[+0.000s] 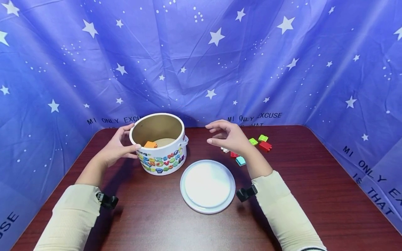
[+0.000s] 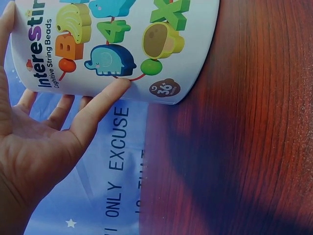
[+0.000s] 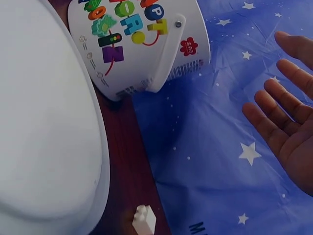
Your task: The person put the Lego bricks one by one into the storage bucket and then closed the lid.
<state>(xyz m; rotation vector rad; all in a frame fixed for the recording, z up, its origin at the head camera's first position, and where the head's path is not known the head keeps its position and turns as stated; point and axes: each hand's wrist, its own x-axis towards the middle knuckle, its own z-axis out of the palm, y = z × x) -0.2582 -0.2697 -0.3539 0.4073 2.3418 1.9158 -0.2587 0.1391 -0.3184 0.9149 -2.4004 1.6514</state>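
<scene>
I see the loose bricks (image 1: 265, 146) lying to the right of the relaxed, empty right fingers (image 1: 218, 124), with the bucket (image 1: 161, 164) to their left, touched by spread left fingers (image 2: 102, 105).

The white bucket (image 1: 161, 163), printed with colourful letters, stands upright and open-topped against the left hand (image 1: 117, 148); an orange block (image 1: 150, 144) lies inside, on the side nearer that hand.

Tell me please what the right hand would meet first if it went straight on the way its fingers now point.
The right hand would probably meet the white alphabet-printed bucket first, near its top; the hand's height is unclear, so it might pass above.
</scene>
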